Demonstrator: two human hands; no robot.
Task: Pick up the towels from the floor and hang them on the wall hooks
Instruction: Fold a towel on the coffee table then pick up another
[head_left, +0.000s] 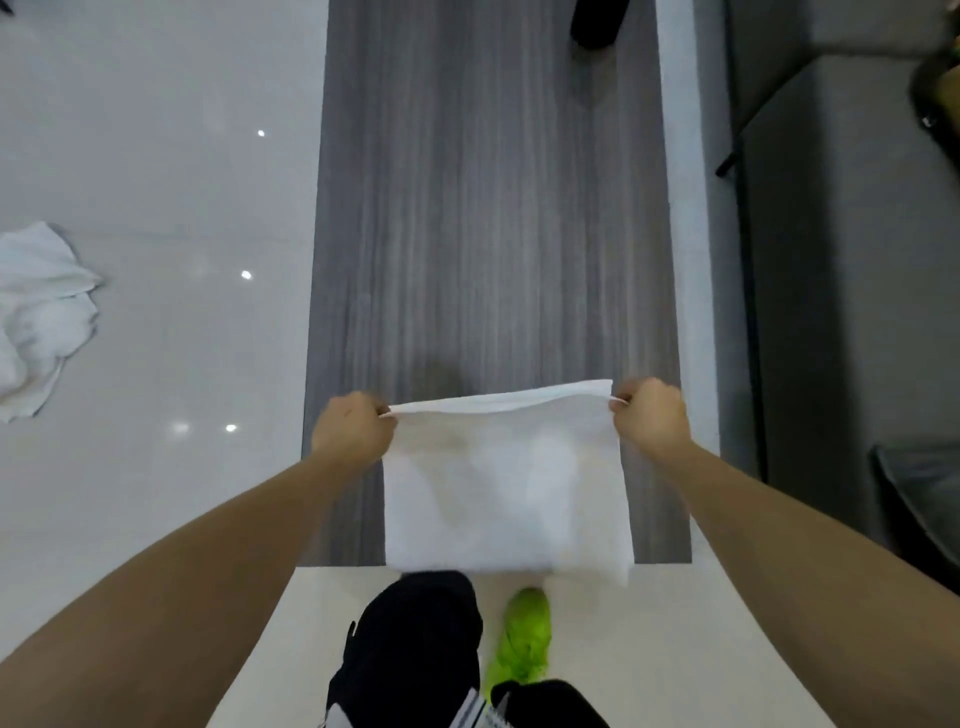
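Pinching white towel (506, 493), left hand (353, 431), right hand (649, 418).

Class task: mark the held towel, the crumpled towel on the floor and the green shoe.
held towel (506, 488), head view, middle of the hanging cloth
crumpled towel (44, 317), head view, middle of the heap
green shoe (524, 642), head view, upper
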